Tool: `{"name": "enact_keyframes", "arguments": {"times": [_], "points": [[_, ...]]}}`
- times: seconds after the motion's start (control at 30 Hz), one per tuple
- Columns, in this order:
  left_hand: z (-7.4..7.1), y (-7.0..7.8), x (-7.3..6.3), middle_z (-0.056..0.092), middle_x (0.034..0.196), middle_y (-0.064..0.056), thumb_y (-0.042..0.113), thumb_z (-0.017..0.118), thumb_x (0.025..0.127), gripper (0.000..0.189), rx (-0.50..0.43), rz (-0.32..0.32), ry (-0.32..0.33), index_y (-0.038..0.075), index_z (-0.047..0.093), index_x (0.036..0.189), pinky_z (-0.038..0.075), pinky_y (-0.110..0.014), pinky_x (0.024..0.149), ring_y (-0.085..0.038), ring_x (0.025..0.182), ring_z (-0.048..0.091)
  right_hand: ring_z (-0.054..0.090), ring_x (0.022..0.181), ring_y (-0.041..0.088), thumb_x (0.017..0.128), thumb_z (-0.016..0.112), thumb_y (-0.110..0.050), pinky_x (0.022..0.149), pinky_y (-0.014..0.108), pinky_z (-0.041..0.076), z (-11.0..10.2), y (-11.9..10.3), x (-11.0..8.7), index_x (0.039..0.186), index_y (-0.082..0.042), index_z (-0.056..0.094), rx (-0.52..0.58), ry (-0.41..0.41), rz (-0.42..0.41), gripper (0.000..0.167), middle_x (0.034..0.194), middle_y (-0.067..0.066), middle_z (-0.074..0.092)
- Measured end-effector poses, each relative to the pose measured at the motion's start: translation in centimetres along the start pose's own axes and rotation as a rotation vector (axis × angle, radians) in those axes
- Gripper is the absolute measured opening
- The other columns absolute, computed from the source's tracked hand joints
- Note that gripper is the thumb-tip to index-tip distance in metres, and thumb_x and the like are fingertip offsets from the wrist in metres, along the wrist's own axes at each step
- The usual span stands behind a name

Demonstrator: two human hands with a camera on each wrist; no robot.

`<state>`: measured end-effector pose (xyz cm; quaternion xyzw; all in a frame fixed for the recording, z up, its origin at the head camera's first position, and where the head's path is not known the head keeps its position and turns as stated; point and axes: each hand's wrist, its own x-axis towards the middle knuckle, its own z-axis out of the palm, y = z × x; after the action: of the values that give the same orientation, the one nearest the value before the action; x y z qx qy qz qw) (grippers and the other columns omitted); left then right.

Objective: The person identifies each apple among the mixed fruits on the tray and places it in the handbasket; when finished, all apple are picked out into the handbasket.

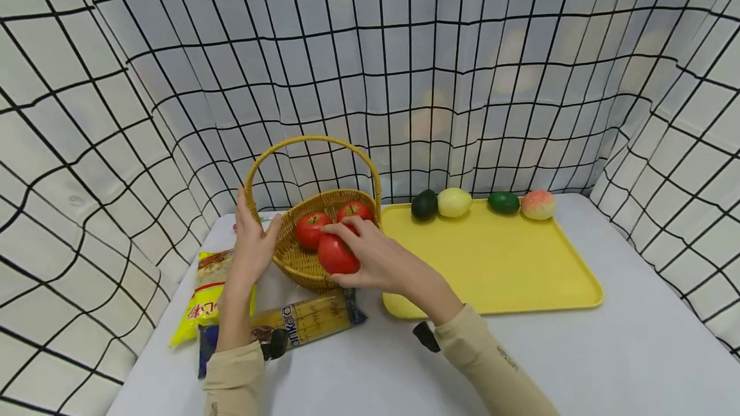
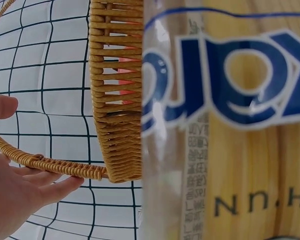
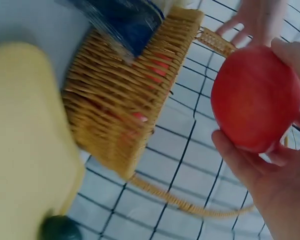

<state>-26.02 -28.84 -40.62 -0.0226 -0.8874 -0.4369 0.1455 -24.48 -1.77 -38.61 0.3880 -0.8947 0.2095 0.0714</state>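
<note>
My right hand [image 1: 372,259] grips a red apple [image 1: 337,255] over the front right of the wicker basket [image 1: 306,278]. Thumb and fingers spread round the apple in the right wrist view, where it shows clear of the weave. Inside the basket lie two more red apples, one at the left [image 1: 311,230] and one at the back [image 1: 354,211]. At the basket's left side is my left hand [image 1: 252,242], its fingers extended behind the foot of the arched handle [image 1: 312,138]. The left wrist view shows those fingers touching the handle [image 2: 55,165], with the thumb standing apart.
A pack of spaghetti [image 1: 312,320] lies before the basket, beside a yellow snack bag [image 1: 202,300]. To the right, a yellow tray [image 1: 491,268] holds an avocado [image 1: 424,205], a lemon [image 1: 454,202], a dark green fruit [image 1: 503,202] and a peach [image 1: 538,205]. Black netting [image 1: 405,69] hangs behind.
</note>
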Motion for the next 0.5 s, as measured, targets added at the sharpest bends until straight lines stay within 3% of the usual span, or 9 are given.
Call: {"name": "enact_keyframes", "arguments": {"times": [0.23,0.37,0.5], "points": [[0.3,-0.2,-0.3,-0.023,0.172,-0.009,0.050,0.044,0.107,0.091,0.009,-0.027,0.000,0.032,-0.028,0.160,0.019,-0.077,0.117,-0.056,0.155,0.005,0.050,0.136,0.030,0.094,0.070,-0.048,0.091,0.045,0.061,0.9,-1.0,8.0,0.156,-0.029,0.037,-0.177,-0.048,0.056,0.072,0.154,0.011,0.042],[0.0,0.0,-0.2,-0.021,0.172,-0.009,0.052,0.043,0.107,0.091,0.005,-0.019,0.002,0.031,-0.027,0.160,0.019,-0.077,0.118,-0.055,0.156,0.005,0.047,0.142,0.034,0.095,0.071,-0.046,0.099,0.047,0.058,1.5,-1.1,12.0,0.158,-0.027,0.034,-0.224,-0.112,0.112,0.075,0.158,0.014,0.040],[-0.1,0.2,0.1,-0.023,0.172,-0.007,0.055,0.043,0.106,0.091,-0.003,-0.018,-0.013,0.034,-0.028,0.160,0.018,-0.076,0.119,-0.054,0.157,0.004,0.043,0.147,0.038,0.095,0.072,-0.045,0.112,0.049,0.050,2.0,-0.6,14.8,0.160,-0.028,0.032,-0.240,-0.165,0.167,0.079,0.162,0.015,0.037]]}}
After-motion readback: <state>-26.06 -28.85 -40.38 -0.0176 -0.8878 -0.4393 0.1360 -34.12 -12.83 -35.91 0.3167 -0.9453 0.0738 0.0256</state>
